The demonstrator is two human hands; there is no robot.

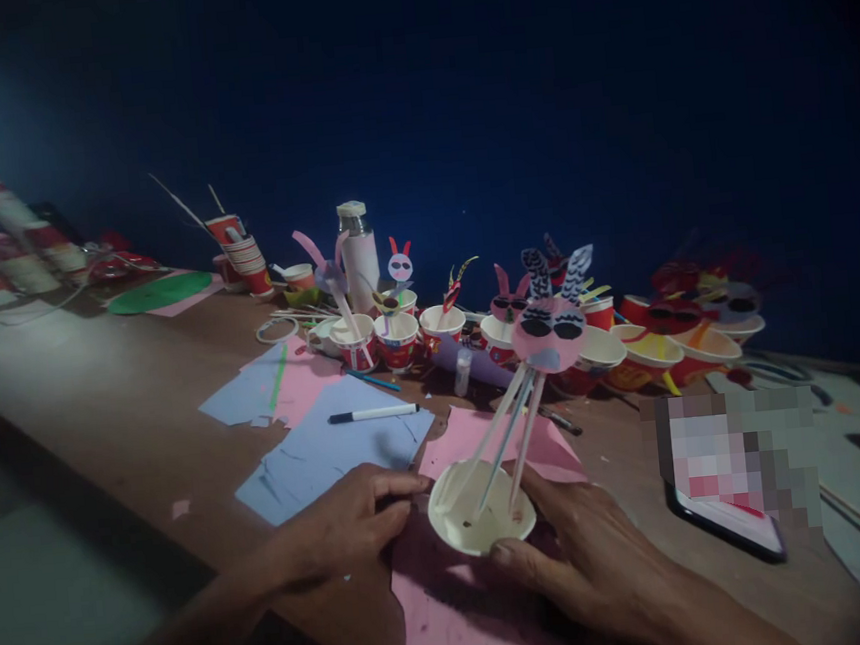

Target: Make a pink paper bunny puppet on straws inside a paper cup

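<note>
My right hand grips a paper cup, thumb on its near rim and fingers around the far right side. Clear straws rise from inside the cup, tilted to the right. They carry a pink paper animal face with black eyes and patterned upright ears. Beside the cup, my left hand rests low over the table with forefinger stretched toward the rim and thumb apart, holding nothing visible. Pink paper lies beneath the cup.
Blue paper sheets lie left, with a white marker on top. Behind stand several decorated cups, a thermos and stacked cups. A phone lies right, partly pixelated. A green disc is far left.
</note>
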